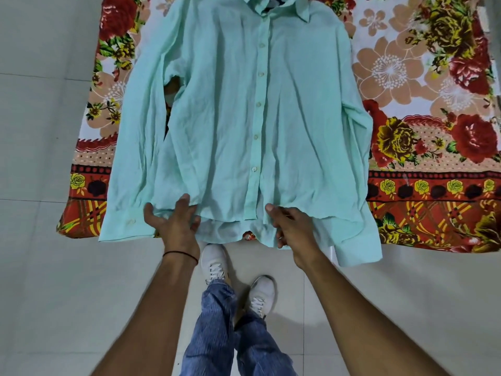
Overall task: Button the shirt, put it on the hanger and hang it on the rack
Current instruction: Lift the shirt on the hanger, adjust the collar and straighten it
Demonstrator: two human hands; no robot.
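Pale floor tiles point(40, 267) surround a worktop draped in a floral cloth point(433, 118) of red, yellow and peach blooms. The mint-green shirt point(230, 118) lies flat on that cloth, front side up.

The left hand point(173, 222) rests palm down on the hem to the left of the placket, its fingers straight and spread over the fabric, curled round nothing. A dark thread band point(180, 254) circles that wrist. The right hand point(287, 226) pinches the hem just right of the placket: the thumb lies on top of the cloth and the fingers are curled beneath the edge.

Inside the collar point(301, 9) sits a dark striped patch point(272, 2); whether it is a label cannot be told, and nothing on it can be read.

The shirt's long axis runs straight away from the person, collar at the far end and hem at the near edge of the worktop. A row of pale buttons point(257, 104) runs down the placket, which looks closed along its length. Both sleeves lie alongside the body, cuffs toward the person; the left cuff point(122, 226) shows a button, and the right cuff point(357, 251) hangs over the edge.

Below, white shoes point(214, 261) and blue jeans point(217, 335) stand on the tiles.
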